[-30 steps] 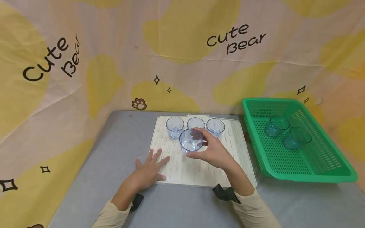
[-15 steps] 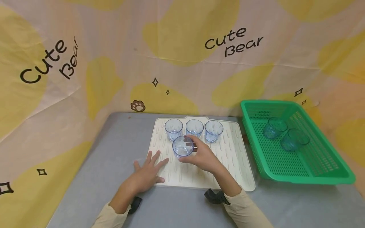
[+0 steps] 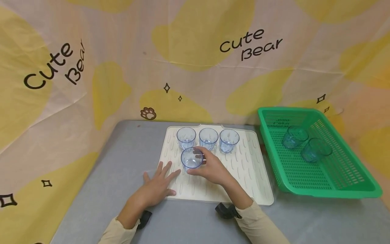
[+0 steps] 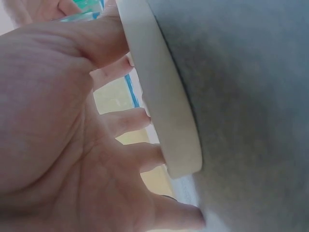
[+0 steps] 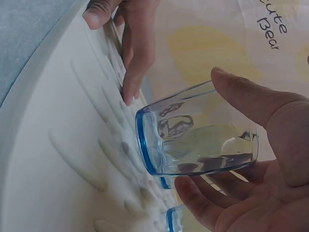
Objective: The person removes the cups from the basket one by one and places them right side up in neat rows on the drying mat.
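Note:
My right hand [image 3: 213,168] grips a clear bluish drinking glass [image 3: 189,162], its thumb on one side and fingers on the other. In the right wrist view the thick blue base of this glass [image 5: 193,137] faces the white ridged draining board [image 3: 219,189], close over it. Fingers spread, my left hand [image 3: 153,189] rests on the board's left front part. From the left wrist view, its fingertips lie along the board's pale edge [image 4: 169,111]. Three matching glasses stand upright in a row behind: left glass [image 3: 186,138], middle glass [image 3: 208,138], right glass [image 3: 229,140].
To the right stands a green plastic basket [image 3: 283,184] with two more glasses inside, the farther glass [image 3: 294,139] and the nearer glass [image 3: 313,150], both tilted. A grey tabletop [image 3: 134,149] surrounds the board. Behind hangs a patterned cloth [image 3: 195,74].
My right hand has carried the glass left and toward me, to in front of the left glass of the row. The left hand stays in place on the board.

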Tool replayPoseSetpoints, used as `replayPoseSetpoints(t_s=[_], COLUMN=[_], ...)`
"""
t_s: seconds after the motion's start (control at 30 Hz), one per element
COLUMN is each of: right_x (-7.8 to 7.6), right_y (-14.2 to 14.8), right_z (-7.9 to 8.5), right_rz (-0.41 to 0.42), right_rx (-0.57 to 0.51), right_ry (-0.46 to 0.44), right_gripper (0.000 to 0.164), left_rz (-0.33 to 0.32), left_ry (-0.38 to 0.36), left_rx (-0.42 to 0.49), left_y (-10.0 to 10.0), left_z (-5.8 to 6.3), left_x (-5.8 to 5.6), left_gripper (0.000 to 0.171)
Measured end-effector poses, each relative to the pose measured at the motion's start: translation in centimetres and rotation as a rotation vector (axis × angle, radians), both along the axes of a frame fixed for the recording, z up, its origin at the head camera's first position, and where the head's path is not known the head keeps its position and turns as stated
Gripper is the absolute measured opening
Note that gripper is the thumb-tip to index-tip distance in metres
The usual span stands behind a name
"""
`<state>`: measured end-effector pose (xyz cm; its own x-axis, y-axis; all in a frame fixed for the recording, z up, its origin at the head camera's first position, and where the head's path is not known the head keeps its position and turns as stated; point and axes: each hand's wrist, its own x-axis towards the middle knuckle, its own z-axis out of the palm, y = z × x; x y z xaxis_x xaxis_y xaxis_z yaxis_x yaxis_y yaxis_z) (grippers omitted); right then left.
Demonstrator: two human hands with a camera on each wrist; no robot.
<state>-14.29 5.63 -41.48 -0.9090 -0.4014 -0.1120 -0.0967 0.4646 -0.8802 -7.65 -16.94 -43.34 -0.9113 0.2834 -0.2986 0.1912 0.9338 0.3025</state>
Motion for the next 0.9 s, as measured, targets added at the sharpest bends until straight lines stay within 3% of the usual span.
replayPoseSetpoints(t_s=[0.2,0.6,0.9], right_x=[-0.3,-0.2,-0.4], right_y=[-0.1,-0.2,1.4], right_z=[-0.7,-1.3,-0.3], right_rz=[0.019,0.025,0.114], right_rx=[0.057,0.048,0.004], right_ry=[0.026,0.046,0.048], right_gripper=[0.088,0.088,0.108], left_rz=[-0.006,-0.009,-0.006], left_ry=[0.026,0.007,0.016], left_rx=[-0.006,-0.008,-0.014], left_y=[0.2,0.2,0.0], left_z=[-0.1,-0.2,-0.1], left_x=[-0.1,-0.1,0.0], left_gripper=[0.071,0.070,0.070])
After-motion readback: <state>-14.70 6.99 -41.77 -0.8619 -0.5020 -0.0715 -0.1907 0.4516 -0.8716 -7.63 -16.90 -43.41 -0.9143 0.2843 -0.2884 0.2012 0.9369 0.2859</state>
